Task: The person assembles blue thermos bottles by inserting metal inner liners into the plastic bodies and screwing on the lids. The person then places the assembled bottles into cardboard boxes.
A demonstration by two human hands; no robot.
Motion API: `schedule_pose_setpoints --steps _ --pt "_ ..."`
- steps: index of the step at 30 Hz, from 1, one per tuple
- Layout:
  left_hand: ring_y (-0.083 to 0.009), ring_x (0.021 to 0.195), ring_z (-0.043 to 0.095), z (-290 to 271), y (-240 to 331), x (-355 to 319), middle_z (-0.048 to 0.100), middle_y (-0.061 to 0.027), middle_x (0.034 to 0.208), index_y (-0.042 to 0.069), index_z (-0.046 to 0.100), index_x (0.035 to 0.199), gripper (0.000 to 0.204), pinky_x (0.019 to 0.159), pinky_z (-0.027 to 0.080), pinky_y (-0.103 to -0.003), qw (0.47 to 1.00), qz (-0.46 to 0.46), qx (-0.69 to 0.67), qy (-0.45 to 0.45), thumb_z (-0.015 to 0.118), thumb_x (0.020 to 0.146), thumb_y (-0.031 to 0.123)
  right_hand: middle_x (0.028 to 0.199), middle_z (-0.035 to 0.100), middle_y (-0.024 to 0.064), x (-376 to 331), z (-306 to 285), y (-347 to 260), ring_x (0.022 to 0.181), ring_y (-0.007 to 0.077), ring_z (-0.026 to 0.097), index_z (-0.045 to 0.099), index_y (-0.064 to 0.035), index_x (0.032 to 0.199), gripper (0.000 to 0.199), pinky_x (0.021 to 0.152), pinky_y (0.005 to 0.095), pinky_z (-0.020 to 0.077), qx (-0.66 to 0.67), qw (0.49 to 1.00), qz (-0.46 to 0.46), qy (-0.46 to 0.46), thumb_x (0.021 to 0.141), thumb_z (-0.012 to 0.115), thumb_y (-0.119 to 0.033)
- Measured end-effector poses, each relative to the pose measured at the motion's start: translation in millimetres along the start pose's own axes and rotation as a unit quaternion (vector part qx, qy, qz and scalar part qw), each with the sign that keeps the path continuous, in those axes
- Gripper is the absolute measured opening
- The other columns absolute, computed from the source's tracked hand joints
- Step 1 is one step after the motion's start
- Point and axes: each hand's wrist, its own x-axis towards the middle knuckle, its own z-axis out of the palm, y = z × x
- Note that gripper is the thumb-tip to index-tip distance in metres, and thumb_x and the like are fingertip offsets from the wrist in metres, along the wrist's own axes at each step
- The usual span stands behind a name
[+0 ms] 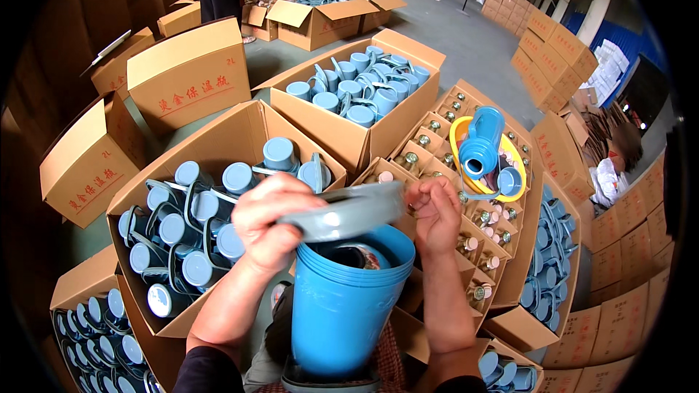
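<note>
Grey lid (348,211) between both hands (268,220), seemingly gripped; above blue buckets (342,306).

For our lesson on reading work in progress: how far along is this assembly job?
Done: one finished blue jug lies on the yellow basin. In hand: both hands, left and right, hold a grey plastic ring over the blue plastic body. Left: boxes of grey-blue lids.

A grey ring-shaped rim piece (348,212) is held at the centre of the frame by the left hand (273,220) and right hand (437,211), just above a stack of blue plastic shells (342,313). Open cardboard boxes of blue-grey lids (196,211) are seen at left; a yellow basin (510,175) holding a blue flask top (482,142) is seen at right.
</note>
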Motion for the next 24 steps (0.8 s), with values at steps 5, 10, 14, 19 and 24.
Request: schedule_pose_setpoints --steps 5,10,14,19,24 --pt "-0.0186 0.066 0.059 8.2 2.6 7.8 0.063 -0.0111 0.077 -0.005 0.071 0.086 0.034 0.057 0.045 -0.028 0.973 -0.059 -0.110 -0.194 0.072 0.075 0.028 0.095 0.059 0.0156 -26.8 38.4 16.4 0.089 0.0295 0.059 0.053 -0.0033 0.087 0.048 0.098 0.0470 0.0400 0.131 0.986 -0.041 -0.092 0.084 0.060 -0.051" --pt "-0.0197 0.063 0.059 6.5 4.1 16.8 0.063 -0.0111 0.075 -0.004 0.071 0.082 0.030 0.055 0.045 -0.028 0.971 0.017 -0.115 -0.210 0.073 0.073 0.025 0.081 0.056 0.0118 -30.2 31.4 18.9 0.081 0.0271 0.059 0.052 -0.0033 0.080 0.042 0.085 0.0446 0.0454 0.061 0.977 -0.177 -0.104 0.087 0.060 -0.044" --pt "-0.0215 0.059 0.058 5.2 1.9 22.5 0.063 -0.0116 0.074 -0.003 0.071 0.079 0.029 0.052 0.044 -0.030 0.969 0.053 -0.105 -0.218 0.072 0.073 0.025 0.080 0.056 0.0117 -33.2 36.2 8.8 0.078 0.0262 0.057 0.054 -0.0026 0.078 0.041 0.073 0.0380 0.0471 0.014 0.979 -0.185 -0.079 0.087 0.062 -0.042" --pt "-0.0239 0.062 0.060 3.4 17.5 32.4 0.064 -0.0111 0.074 -0.004 0.068 0.082 0.043 0.053 0.047 -0.032 0.948 0.163 -0.036 -0.271 0.070 0.081 0.039 0.080 0.056 0.0103 -37.9 32.0 2.8 0.079 0.0254 0.057 0.056 -0.0034 0.078 0.043 0.074 0.0377 0.0472 0.008 0.973 -0.199 -0.113 0.086 0.062 -0.045" --pt "-0.0247 0.065 0.060 -11.8 19.7 10.7 0.064 -0.0107 0.082 -0.004 0.065 0.102 0.072 0.056 0.048 -0.032 0.959 0.130 0.086 -0.238 0.076 0.063 0.055 0.084 0.058 0.0103 -41.6 28.8 -9.3 0.082 0.0243 0.057 0.057 -0.0033 0.083 0.054 0.079 0.0399 0.0469 -0.105 0.971 -0.165 -0.139 0.082 0.061 -0.057"
